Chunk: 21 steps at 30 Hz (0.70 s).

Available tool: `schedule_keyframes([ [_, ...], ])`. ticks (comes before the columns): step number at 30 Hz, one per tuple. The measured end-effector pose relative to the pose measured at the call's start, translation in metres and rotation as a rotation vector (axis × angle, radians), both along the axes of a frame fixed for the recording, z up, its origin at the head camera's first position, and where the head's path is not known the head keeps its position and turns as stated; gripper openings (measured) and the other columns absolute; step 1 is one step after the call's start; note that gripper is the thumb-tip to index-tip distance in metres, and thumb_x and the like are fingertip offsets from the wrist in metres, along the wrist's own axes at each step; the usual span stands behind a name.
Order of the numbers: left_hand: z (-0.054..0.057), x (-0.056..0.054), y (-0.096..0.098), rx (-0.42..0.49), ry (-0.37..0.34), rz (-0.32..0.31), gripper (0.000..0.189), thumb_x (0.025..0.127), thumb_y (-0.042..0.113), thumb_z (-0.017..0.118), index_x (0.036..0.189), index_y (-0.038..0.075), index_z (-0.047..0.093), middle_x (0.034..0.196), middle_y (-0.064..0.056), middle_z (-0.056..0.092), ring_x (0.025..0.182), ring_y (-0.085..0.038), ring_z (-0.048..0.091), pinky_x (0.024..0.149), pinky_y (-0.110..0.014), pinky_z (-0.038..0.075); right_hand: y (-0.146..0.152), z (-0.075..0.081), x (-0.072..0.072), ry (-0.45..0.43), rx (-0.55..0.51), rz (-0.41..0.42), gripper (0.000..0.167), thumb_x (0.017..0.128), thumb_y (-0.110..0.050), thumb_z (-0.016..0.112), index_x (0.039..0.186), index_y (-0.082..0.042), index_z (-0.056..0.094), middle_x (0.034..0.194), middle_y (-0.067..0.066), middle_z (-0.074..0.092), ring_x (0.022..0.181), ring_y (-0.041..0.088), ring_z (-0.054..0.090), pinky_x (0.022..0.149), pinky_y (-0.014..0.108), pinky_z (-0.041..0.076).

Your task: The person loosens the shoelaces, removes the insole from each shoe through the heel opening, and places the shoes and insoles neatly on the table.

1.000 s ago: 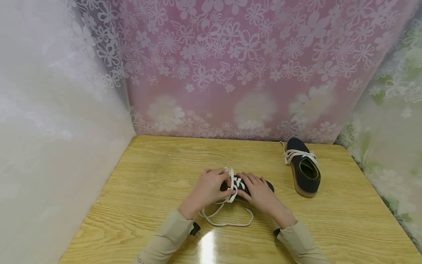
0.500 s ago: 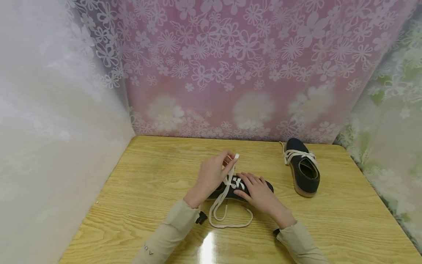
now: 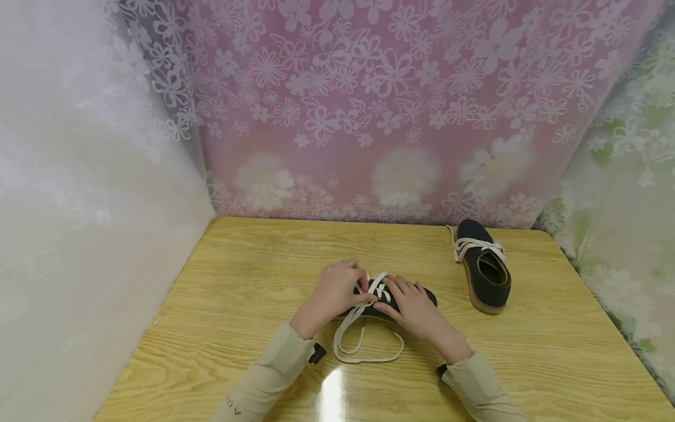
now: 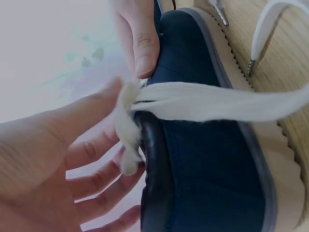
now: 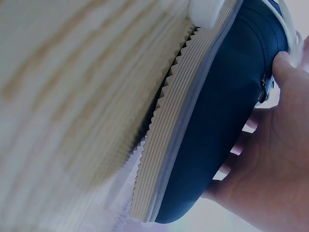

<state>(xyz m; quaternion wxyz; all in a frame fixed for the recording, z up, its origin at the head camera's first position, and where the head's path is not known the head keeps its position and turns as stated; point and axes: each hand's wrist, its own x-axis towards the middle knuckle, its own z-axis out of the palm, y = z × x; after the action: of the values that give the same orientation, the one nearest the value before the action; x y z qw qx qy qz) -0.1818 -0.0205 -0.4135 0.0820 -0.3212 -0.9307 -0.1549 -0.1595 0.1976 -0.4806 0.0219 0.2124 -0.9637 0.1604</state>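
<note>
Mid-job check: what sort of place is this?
Probably a small curtained-off work booth, though its purpose isn't clear: a wood-grain tabletop, a pink flower-patterned curtain behind it, and pale flower-printed sheeting along the right side.

In the head view the left hand [image 3: 332,293] hides most of the heel of the nearer shoe [image 3: 372,312], the right hand [image 3: 420,308] part of its forefoot; lettering [image 3: 232,405] on the left sleeve [image 3: 266,375] is too small to read. The left wrist view blurs the white shoelace [image 4: 127,128].

White lace [image 4: 203,102] across blue shoe [image 4: 212,164]
</note>
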Motion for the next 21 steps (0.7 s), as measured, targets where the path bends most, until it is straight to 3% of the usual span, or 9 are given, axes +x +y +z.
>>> schedule_keyframes([
  [3,0.0,0.003,-0.003,-0.031,-0.02,-0.011,0.024,0.083,0.044,0.083,0.08,0.024,0.07,0.097,0.004,0.064,0.076,-0.013,0.058,0.067,-0.029,0.051,-0.001,0.0,0.0,0.006,-0.003,-0.002,0.071,0.101,-0.053,0.054,0.151,-0.004,0.045,0.152,0.019,0.047,0.142,0.041,0.041,0.111,0.068,0.03],
  [8,0.0,0.0,-0.001,0.015,-0.004,-0.003,0.014,0.089,0.034,0.081,0.085,0.024,0.073,0.1,0.003,0.066,0.079,-0.014,0.06,0.067,-0.028,0.052,-0.002,0.001,0.0,0.002,-0.011,-0.002,0.071,0.101,-0.054,0.055,0.152,-0.005,0.045,0.152,0.018,0.047,0.141,0.042,0.042,0.111,0.069,0.029],
  [16,0.016,-0.014,0.009,0.294,0.074,0.133,0.01,0.098,0.028,0.071,0.097,0.018,0.069,0.084,0.005,0.07,0.066,-0.007,0.063,0.049,-0.017,0.043,-0.003,0.004,0.0,-0.021,-0.042,0.005,0.069,0.101,-0.054,0.055,0.154,-0.012,0.043,0.152,0.018,0.046,0.142,0.044,0.04,0.111,0.07,0.029],
  [21,0.014,-0.017,0.009,0.231,0.042,0.136,0.013,0.1,0.028,0.068,0.105,0.017,0.071,0.088,0.004,0.075,0.067,-0.006,0.067,0.047,-0.013,0.041,-0.003,0.004,0.0,-0.017,-0.048,0.002,0.068,0.101,-0.054,0.055,0.154,-0.012,0.044,0.152,0.018,0.046,0.142,0.043,0.04,0.111,0.07,0.028],
])
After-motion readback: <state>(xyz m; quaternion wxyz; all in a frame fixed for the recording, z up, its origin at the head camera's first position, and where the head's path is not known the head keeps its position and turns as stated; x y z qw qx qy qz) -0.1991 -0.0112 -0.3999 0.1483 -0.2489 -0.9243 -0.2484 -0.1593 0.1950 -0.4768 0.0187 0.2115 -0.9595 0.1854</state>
